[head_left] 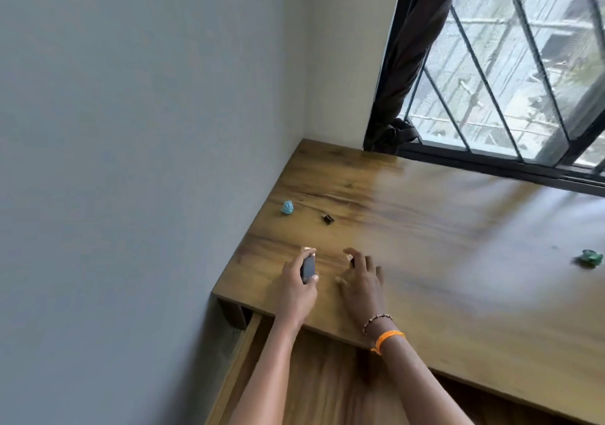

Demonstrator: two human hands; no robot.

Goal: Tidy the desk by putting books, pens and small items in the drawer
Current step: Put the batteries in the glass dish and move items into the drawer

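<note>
My left hand (299, 288) is closed around a small dark oblong item with a gold end (308, 266), just above the wooden desk (442, 244) near its left front corner. My right hand (361, 280) lies on the desk beside it, fingers bent over another small gold-tipped item (349, 258) that is mostly hidden. Farther back on the desk lie a small light-blue figure (287, 208) and a small black clip-like piece (327, 219). A green figure (589, 258) sits far right. The drawer (248, 342) is pulled out below the desk's front edge.
A grey wall runs along the desk's left side. A barred window (510, 74) with a dark bunched curtain (406, 64) stands behind the desk. My right wrist wears a bead bracelet and an orange band (388, 338).
</note>
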